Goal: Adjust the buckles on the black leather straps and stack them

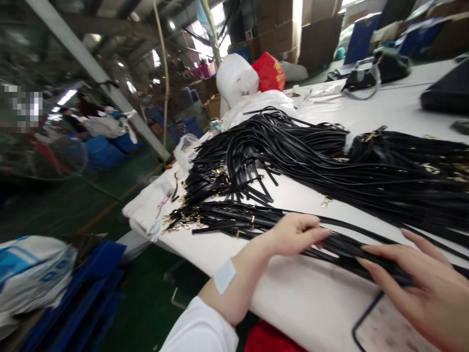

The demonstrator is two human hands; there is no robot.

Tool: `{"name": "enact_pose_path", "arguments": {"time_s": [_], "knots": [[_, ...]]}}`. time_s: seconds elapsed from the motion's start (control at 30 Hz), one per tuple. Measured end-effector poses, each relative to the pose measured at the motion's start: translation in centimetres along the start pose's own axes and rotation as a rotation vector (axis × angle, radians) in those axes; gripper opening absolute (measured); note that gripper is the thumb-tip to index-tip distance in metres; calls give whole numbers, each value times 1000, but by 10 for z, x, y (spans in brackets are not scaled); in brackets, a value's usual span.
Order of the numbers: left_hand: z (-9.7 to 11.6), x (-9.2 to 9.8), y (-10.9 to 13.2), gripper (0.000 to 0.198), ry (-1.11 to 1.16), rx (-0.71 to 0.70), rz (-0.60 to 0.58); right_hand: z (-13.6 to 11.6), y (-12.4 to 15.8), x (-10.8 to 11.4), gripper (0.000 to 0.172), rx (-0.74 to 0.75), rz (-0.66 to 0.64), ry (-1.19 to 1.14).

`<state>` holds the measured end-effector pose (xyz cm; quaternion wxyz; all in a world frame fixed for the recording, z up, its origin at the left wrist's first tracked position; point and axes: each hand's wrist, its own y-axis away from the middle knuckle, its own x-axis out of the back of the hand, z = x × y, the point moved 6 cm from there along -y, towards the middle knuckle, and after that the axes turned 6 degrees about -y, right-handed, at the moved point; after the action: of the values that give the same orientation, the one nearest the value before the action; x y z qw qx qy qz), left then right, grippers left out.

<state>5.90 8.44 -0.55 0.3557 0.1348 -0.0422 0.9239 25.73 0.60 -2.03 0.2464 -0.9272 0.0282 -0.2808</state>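
Observation:
A bundle of long, thin black straps [340,243] runs along the front of the white table. My left hand [296,234] is closed round the bundle, thumb and fingers curled together. Farther right, my right hand [421,283] grips the same straps between thumb and fingers; part of the bundle is hidden behind it. Gold-coloured clasps [185,226] show at the bundle's left end. Behind it lies a large pile of similar black straps [293,146], its loose ends bending down toward the left. One small gold clasp [324,201] rests on the tabletop between pile and bundle.
The white table [293,288] has its left corner near clear plastic bags [185,149]. A white roll [237,78] and a red bag [269,72] stand at the back. Black bags [449,90] lie at the far right. Blue folded panels [84,298] are on the floor at left.

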Motion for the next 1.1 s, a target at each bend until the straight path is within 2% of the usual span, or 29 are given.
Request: {"name": "enact_pose_path", "arguments": {"time_s": [0.07, 0.13, 0.2, 0.33, 0.43, 0.5, 0.57, 0.63, 0.7, 0.87, 0.97, 1.1], "knots": [[1, 19, 2, 51, 27, 0, 88, -19, -8, 7, 16, 54, 18, 162], [2, 25, 3, 48, -37, -18, 92, -27, -12, 5, 13, 73, -31, 218], [4, 17, 2, 43, -146, -50, 55, -27, -12, -5, 16, 16, -119, 196], [11, -13, 2, 33, -304, -149, -57, -27, -5, -30, 34, -175, -345, 30], [15, -16, 2, 25, -349, -211, -86, -31, -3, -33, 21, -284, -463, -97], [14, -11, 1, 31, -407, -225, -107, -29, -4, -24, 21, -331, -449, -168], [10, -7, 1, 28, -463, -211, -170, -23, -4, -14, 35, -379, -402, -252], [3, -4, 2, 20, -476, -158, -254, -12, -2, -7, 45, -452, -358, -311], [-3, -2, 4, 22, -455, -89, -309, -2, 0, -1, 47, -507, -314, -281], [-3, 8, 5, 26, -390, -33, -266, 1, -6, 8, 45, -483, -246, -111], [-1, 6, 3, 22, -368, -61, -228, 0, -5, 2, 45, -540, -320, -148], [-1, -7, 0, 22, -442, -142, -190, -1, 7, -18, 45, -625, -585, -271]]}}
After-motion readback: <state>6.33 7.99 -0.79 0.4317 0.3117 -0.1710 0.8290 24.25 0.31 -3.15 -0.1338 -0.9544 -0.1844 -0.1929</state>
